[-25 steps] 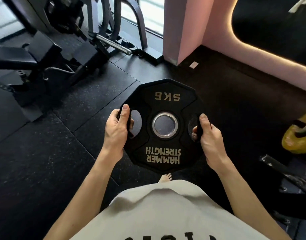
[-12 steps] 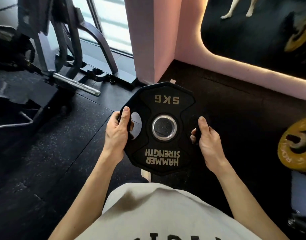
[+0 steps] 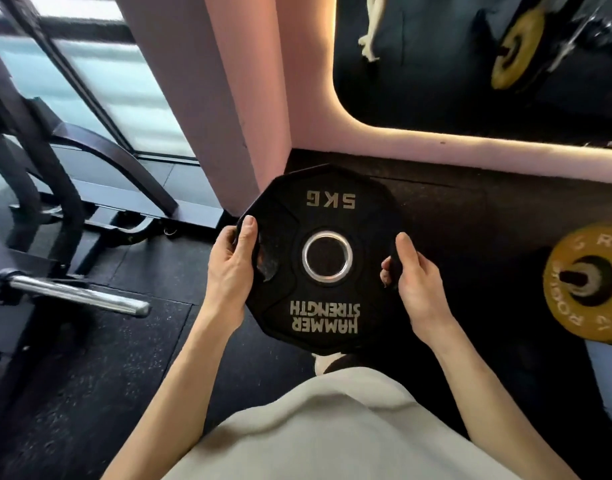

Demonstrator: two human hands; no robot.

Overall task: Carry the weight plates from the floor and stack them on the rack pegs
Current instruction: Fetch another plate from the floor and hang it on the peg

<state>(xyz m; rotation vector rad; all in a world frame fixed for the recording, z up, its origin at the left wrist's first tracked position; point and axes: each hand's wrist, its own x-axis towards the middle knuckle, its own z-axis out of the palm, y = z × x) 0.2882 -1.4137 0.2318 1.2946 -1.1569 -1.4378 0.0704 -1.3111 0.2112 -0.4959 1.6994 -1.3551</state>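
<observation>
A black 5 kg weight plate (image 3: 327, 216) with gold lettering and a steel centre ring is held flat in front of my chest, above the dark floor. My left hand (image 3: 233, 268) grips its left grip hole, thumb on top. My right hand (image 3: 413, 282) grips the right grip hole the same way. At the right edge a yellow plate (image 3: 574, 317) hangs on a black rack peg (image 3: 571, 277), only partly in view.
A pink pillar (image 3: 211, 98) and a pink wall with a lit mirror (image 3: 436, 81) stand ahead. A black machine frame (image 3: 65, 188) with a chrome bar sleeve (image 3: 79, 299) fills the left. Black rubber floor (image 3: 89, 393) lies below.
The view has swung right and closer to the wall: the machine slid left and the yellow plate on its peg came further into view. Both hands keep the same grip on the plate.
</observation>
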